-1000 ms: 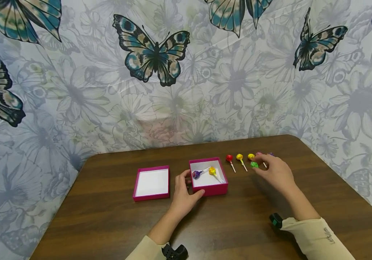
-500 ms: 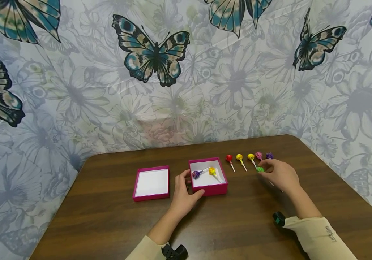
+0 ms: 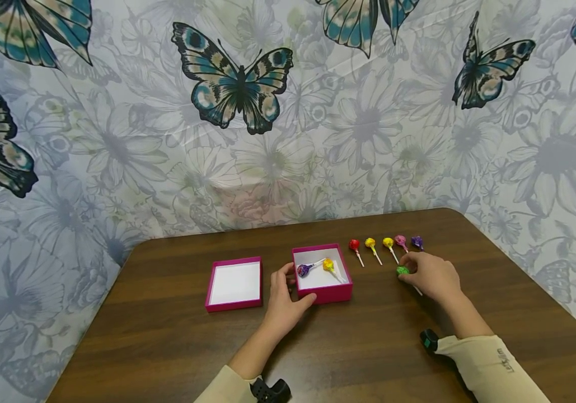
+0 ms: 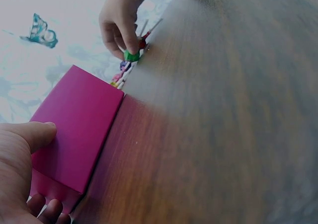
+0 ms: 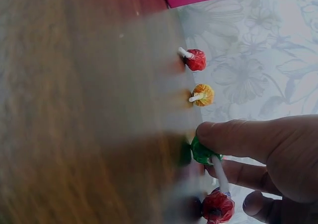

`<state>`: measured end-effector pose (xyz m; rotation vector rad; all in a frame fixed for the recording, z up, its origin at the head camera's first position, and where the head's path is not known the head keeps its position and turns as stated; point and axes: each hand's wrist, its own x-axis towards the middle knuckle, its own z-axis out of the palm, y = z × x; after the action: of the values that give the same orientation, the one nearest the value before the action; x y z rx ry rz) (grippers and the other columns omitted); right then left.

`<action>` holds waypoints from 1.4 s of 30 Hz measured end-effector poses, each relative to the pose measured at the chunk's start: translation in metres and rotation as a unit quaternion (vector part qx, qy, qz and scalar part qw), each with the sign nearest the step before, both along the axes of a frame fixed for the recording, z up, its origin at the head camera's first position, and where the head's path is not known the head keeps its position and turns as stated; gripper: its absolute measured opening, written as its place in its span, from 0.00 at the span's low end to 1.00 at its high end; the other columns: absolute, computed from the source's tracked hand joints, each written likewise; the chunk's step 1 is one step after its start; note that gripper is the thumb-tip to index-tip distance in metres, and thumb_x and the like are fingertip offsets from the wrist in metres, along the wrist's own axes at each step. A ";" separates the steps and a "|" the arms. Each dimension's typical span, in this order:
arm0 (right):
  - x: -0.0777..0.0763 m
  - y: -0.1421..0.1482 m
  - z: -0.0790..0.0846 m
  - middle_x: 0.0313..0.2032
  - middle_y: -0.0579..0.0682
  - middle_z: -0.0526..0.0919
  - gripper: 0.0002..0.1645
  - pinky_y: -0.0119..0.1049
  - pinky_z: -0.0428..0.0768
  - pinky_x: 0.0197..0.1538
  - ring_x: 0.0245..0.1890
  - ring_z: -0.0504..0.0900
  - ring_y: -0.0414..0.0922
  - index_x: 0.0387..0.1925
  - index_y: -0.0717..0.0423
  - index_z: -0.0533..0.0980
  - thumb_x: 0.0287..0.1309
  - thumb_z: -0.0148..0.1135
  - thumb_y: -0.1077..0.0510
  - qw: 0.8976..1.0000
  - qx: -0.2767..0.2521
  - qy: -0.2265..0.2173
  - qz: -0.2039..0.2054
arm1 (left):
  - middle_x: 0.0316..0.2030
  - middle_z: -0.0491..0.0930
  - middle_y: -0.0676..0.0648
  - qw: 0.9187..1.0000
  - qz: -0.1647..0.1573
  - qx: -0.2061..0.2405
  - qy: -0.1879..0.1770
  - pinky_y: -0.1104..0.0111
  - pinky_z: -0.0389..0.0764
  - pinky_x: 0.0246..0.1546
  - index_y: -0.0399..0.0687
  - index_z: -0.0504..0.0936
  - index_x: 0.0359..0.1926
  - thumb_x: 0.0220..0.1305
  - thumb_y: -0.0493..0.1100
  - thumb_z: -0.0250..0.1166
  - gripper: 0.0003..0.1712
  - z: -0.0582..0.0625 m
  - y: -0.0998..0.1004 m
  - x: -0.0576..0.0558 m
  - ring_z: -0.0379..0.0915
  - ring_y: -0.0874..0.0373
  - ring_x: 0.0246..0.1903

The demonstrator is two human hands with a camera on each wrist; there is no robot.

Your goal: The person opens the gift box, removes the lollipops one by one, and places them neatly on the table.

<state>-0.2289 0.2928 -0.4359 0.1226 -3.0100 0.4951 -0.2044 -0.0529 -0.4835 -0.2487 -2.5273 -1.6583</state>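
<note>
My right hand (image 3: 434,275) pinches a green lollipop (image 3: 402,270) by its wrapped head between thumb and fingers. In the right wrist view, the lollipop's white stick (image 5: 219,174) slants down beside a red lollipop (image 5: 218,205), which the hand hides in the head view. My left hand (image 3: 284,305) grips the near left corner of an open magenta box (image 3: 325,295), its thumb on the front wall (image 4: 79,129). Inside the box lie a purple lollipop (image 3: 304,270) and a yellow lollipop (image 3: 328,265).
Behind my right hand runs a row of lollipops: red (image 3: 354,245), yellow (image 3: 370,243), another yellow (image 3: 388,242), pink (image 3: 401,240) and purple (image 3: 417,242). A magenta-rimmed lid (image 3: 235,305) lies left of the box on the wooden table (image 3: 167,347). A butterfly-patterned cloth (image 3: 131,129) hangs behind.
My right hand has drawn the green lollipop out of the row toward me and slightly right, uncovering the pink and purple ones. My left hand stays on the box.
</note>
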 end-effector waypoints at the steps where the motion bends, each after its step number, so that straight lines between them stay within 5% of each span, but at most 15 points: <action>1: 0.000 -0.001 0.000 0.37 0.50 0.88 0.18 0.47 0.73 0.35 0.35 0.85 0.51 0.43 0.49 0.82 0.53 0.73 0.47 1.000 0.001 0.000 0.001 | 0.63 0.62 0.43 1.000 0.000 0.000 0.000 0.57 0.73 0.58 0.52 0.59 0.70 0.55 0.46 0.76 0.47 0.000 0.000 0.000 0.68 0.51 0.60; 17: 0.000 0.001 0.001 0.35 0.48 0.88 0.19 0.43 0.74 0.31 0.33 0.84 0.48 0.40 0.48 0.82 0.52 0.74 0.43 1.000 0.002 0.003 -0.001 | 0.63 0.62 0.44 1.000 -0.002 0.002 -0.001 0.57 0.73 0.57 0.52 0.58 0.71 0.55 0.46 0.75 0.47 -0.001 -0.001 0.000 0.67 0.51 0.60; 42: 0.002 -0.002 0.007 0.30 0.48 0.81 0.26 0.36 0.67 0.26 0.25 0.74 0.43 0.51 0.56 0.80 0.62 0.65 0.41 1.000 -0.011 0.014 -0.023 | 0.63 0.63 0.44 1.000 -0.001 -0.007 0.007 0.59 0.73 0.57 0.52 0.59 0.70 0.54 0.46 0.76 0.47 -0.002 0.000 -0.001 0.68 0.52 0.59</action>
<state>-0.2269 0.2912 -0.4291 0.0592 -2.9713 0.5173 -0.2051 -0.0534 -0.4856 -0.2628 -2.5298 -1.6340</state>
